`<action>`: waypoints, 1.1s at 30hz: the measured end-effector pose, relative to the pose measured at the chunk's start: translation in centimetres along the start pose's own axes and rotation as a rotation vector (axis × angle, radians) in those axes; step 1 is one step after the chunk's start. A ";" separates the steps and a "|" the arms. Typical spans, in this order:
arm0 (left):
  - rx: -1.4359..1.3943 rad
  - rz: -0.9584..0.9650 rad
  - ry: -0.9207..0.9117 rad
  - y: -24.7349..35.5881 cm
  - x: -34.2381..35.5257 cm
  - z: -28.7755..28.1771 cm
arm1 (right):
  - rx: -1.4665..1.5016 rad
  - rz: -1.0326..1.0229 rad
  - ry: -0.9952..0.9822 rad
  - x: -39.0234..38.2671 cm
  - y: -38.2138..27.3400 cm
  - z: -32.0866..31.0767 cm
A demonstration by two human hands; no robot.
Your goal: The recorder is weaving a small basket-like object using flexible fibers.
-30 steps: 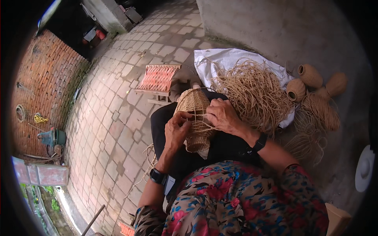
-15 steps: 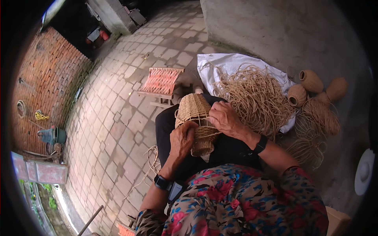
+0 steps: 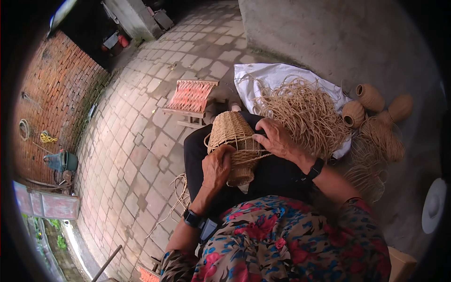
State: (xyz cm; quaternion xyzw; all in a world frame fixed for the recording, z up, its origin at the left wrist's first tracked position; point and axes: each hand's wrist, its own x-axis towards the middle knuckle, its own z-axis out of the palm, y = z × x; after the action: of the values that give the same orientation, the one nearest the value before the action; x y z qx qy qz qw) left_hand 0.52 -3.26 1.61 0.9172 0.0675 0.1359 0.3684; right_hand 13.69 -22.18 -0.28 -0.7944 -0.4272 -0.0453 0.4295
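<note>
A tan woven basket [image 3: 230, 129] lies across my lap, wider in the middle and narrowing to a neck [image 3: 240, 177] at its near end. My left hand [image 3: 217, 167] is closed on its left side, fingers curled at an open-work band of upright ribs. Against the basket's right side is my right hand [image 3: 278, 138], its thumb and forefinger parted. A twisted strand [image 3: 263, 154] runs from the band to just below that hand. The undersides of my fingers are hidden.
Loose cord [image 3: 305, 113] is heaped on a white sheet [image 3: 249, 75] ahead to the right. Beyond it lie several woven vessels [image 3: 371, 97] and cord bundles [image 3: 387, 141]. A low stool [image 3: 192, 96] with a red woven seat stands ahead. More cord [image 3: 176, 199] trails on the paving at left.
My right hand has loosened from a pinch at the basket's band; its thumb and forefinger have come apart. My left hand keeps its hold, and the basket has barely moved.
</note>
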 end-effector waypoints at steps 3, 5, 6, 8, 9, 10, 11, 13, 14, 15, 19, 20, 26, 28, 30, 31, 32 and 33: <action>0.003 -0.026 -0.003 0.0 0.0 0.0 | 0.091 -0.073 -0.112 0.5 -2.0 2.2; 0.004 -0.042 0.006 0.0 -0.1 -0.2 | 0.021 -0.072 -0.119 -0.4 -1.0 0.9; -0.001 -0.034 0.003 0.2 -0.1 -0.3 | -0.056 -0.066 -0.126 -1.5 -0.1 -0.4; -0.006 -0.028 0.006 0.4 -0.2 -0.5 | -0.163 0.098 -0.130 -4.5 4.1 -3.5; 0.010 -0.036 0.005 0.5 -0.4 -0.7 | -0.268 0.219 -0.157 -6.5 7.2 -5.0; 0.023 -0.040 0.005 0.7 -0.4 -1.0 | -0.298 0.323 -0.127 -9.3 11.6 -6.4; 0.022 -0.038 0.009 0.7 -0.4 -1.2 | -0.403 0.553 -0.130 -12.9 16.8 -8.1; 0.013 0.101 0.042 0.9 0.6 -0.7 | -0.525 0.801 0.116 -24.7 28.4 -14.1; -0.009 0.114 0.035 1.2 1.1 -0.7 | -0.520 1.081 0.205 -27.6 30.4 -16.2; 0.021 0.069 0.107 1.9 1.2 -1.0 | -0.507 1.083 0.199 -27.1 30.2 -15.9; -0.006 0.039 0.098 2.0 1.2 -1.1 | 0.716 0.992 0.092 -15.2 18.0 -11.6; -0.036 0.011 -0.019 2.2 1.6 -1.1 | 0.823 0.930 0.069 -12.2 15.1 -10.4; -0.131 -0.115 -0.291 2.1 3.2 -0.6 | 1.121 0.811 -0.185 -1.3 3.1 -2.7; -0.198 -0.174 -0.334 2.3 3.2 -0.7 | 1.150 0.862 -0.240 -0.5 1.4 0.5; -0.293 -0.206 -0.260 2.1 2.7 -0.2 | 1.003 0.911 -0.221 -0.4 -0.2 2.2; -0.298 -0.205 -0.257 1.8 2.5 0.1 | 0.851 0.940 -0.203 -0.5 -0.6 2.5; -0.299 -0.174 -0.210 1.3 2.2 0.5 | 0.697 0.966 -0.185 -0.6 -0.8 2.8; -0.301 -0.143 -0.164 1.4 1.9 0.8 | 0.691 0.967 -0.184 -1.0 -0.7 3.2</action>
State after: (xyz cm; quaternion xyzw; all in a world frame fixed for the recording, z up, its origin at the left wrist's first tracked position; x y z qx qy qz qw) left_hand 2.58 -4.39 2.43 0.8527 0.0809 0.0426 0.5144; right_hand 11.61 -20.31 -2.25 -0.7137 -0.0430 0.3657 0.5959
